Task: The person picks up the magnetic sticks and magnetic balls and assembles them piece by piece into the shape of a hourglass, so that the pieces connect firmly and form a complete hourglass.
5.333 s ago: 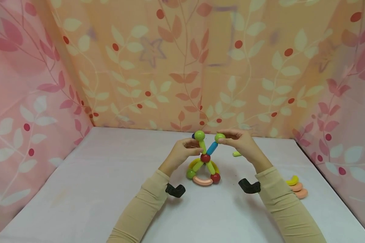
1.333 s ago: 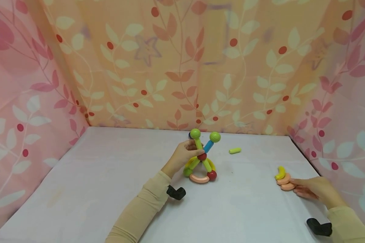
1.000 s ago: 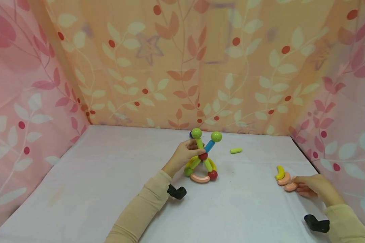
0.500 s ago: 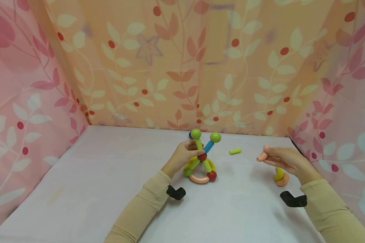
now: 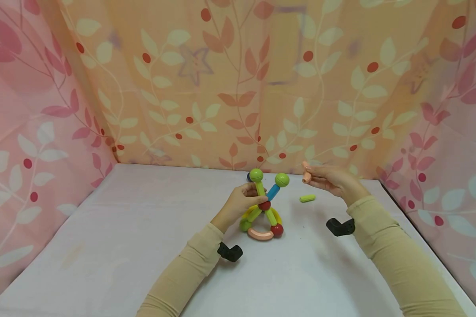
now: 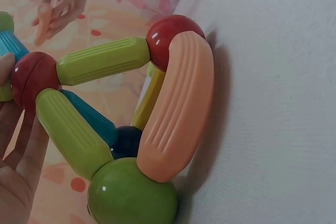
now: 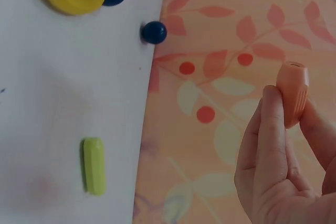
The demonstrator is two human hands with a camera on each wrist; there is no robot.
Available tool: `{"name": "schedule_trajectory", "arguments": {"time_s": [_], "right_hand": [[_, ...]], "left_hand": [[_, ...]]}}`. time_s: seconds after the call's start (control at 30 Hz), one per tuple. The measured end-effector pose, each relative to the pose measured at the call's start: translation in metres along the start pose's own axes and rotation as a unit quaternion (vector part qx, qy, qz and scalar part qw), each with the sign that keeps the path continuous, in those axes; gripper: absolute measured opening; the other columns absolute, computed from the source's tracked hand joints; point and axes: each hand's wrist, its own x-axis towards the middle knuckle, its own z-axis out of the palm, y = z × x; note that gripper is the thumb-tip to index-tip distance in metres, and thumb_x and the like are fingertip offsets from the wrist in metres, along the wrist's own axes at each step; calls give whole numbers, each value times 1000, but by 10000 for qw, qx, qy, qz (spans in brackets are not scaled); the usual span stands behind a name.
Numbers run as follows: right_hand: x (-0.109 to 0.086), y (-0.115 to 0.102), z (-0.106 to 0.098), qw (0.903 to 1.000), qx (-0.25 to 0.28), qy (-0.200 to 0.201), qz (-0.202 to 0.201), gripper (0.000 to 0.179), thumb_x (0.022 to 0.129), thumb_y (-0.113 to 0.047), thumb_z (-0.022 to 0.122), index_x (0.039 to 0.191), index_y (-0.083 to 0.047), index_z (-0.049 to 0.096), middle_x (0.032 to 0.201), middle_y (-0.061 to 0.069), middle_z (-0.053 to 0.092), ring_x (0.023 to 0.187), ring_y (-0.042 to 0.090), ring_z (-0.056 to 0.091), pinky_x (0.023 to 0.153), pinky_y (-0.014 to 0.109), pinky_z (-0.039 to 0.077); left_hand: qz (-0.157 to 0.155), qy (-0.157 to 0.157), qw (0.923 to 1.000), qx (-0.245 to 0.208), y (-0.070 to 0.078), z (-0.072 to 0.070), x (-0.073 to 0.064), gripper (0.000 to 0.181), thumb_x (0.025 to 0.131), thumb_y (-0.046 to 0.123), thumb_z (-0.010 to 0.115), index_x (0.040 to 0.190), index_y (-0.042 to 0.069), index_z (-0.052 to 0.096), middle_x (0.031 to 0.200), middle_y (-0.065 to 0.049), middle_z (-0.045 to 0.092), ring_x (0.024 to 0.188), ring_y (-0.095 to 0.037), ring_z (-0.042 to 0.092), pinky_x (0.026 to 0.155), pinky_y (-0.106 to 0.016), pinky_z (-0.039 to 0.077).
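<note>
Gap between your right hand (image 5: 335, 181) and the toy frame (image 5: 262, 207) is the thing to watch: the peach stick (image 5: 306, 175) you pinch sits just right of the green ball (image 5: 282, 179) on top of the blue rod (image 5: 274, 191), near it but not touching. Stick's long axis runs roughly upright in the head view, free end up past your fingertips (image 7: 273, 124); its lower part is covered by your fingers, so you can't read its full length or curve.

Your left hand (image 5: 239, 203) grips the frame at the green rod (image 5: 258, 188), near the red hub ball (image 5: 265, 205), fingers curled round it. That hand is on the frame; the right is the free one, and nearer the open ball.

Frame stands on the table (image 5: 103, 246) on its peach arc (image 6: 176, 111), directly below your left hand. Loose green stick (image 5: 307, 198) lies flat below your right hand. Small dark blue ball (image 7: 154, 32) sits behind the frame at the table edge, mostly hidden in the head view. Back side of the frame isn't readable; left wrist view crops it.
</note>
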Motion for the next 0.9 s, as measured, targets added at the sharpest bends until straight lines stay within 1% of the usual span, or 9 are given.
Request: {"name": "schedule_trajectory", "arguments": {"time_s": [0.07, 0.23, 0.43, 0.5, 0.63, 0.7, 0.83, 0.87, 0.9], "right_hand": [[3, -3, 8, 9999, -22, 132, 48, 13, 94, -20, 68, 84, -18, 77, 89, -6, 73, 80, 12, 74, 79, 23, 60], [7, -9, 25, 9992, -336, 217, 15, 13, 94, -23, 68, 88, -15, 77, 98, -10, 69, 86, 10, 74, 82, 22, 59], [9, -13, 37, 9995, -277, 173, 4, 12, 95, -22, 67, 91, -15, 77, 90, -6, 73, 83, 10, 74, 80, 23, 59], [9, -14, 40, 9994, -292, 172, 17, 15, 95, -21, 67, 103, -12, 76, 88, -6, 74, 84, 10, 74, 80, 23, 59], [10, -14, 45, 9988, -440, 218, 38, 39, 95, -20, 67, 130, -2, 62, 88, -7, 72, 82, 10, 73, 80, 23, 59], [11, -14, 46, 9988, -436, 233, 57, 34, 95, -19, 67, 125, -3, 65, 87, -5, 72, 78, 9, 73, 79, 23, 59], [11, -13, 46, 9993, -284, 228, 84, 9, 95, -17, 68, 98, -11, 74, 86, -3, 74, 75, 10, 73, 77, 23, 60], [11, -13, 47, 9994, -253, 233, 91, 9, 95, -17, 68, 98, -12, 74, 86, -3, 74, 76, 10, 74, 77, 23, 60], [12, -13, 47, 9993, -268, 240, 88, 13, 95, -17, 67, 105, -10, 73, 86, -3, 74, 76, 10, 74, 77, 23, 60]], "left_hand": [[6, -22, 10000, -9, 0, 1, 0, 39, 89, 29, 76, 122, 10, 66, 117, -8, 70, 108, -18, 64, 102, -38, 52], [-22, -36, 10000, 4, 2, 2, -2, 40, 89, 30, 76, 123, 11, 66, 118, -8, 70, 109, -18, 64, 102, -40, 51], [-68, -5, 10000, 20, 4, 2, -3, 42, 90, 29, 75, 126, 9, 65, 120, -9, 69, 111, -19, 63, 103, -41, 51], [-64, -20, 10000, 18, 4, 2, -3, 44, 90, 28, 75, 126, 8, 64, 120, -9, 69, 110, -19, 63, 103, -41, 51], [-38, -14, 10000, 48, 4, 1, -3, 43, 90, 28, 75, 125, 6, 64, 118, -9, 70, 108, -18, 64, 102, -40, 52], [-39, 22, 9999, 90, 5, 1, -3, 40, 90, 29, 75, 123, 8, 66, 117, -9, 71, 107, -18, 65, 101, -39, 53], [-65, 70, 9999, 115, 5, 1, -3, 37, 89, 30, 75, 121, 12, 68, 116, -7, 71, 108, -19, 65, 102, -40, 52], [-51, 65, 9999, 131, 5, 1, -3, 37, 89, 30, 75, 121, 11, 67, 116, -8, 71, 108, -19, 65, 102, -40, 52], [-38, 56, 9999, 134, 6, 1, -4, 37, 89, 30, 75, 121, 12, 67, 116, -8, 71, 108, -19, 65, 102, -40, 52]]}}
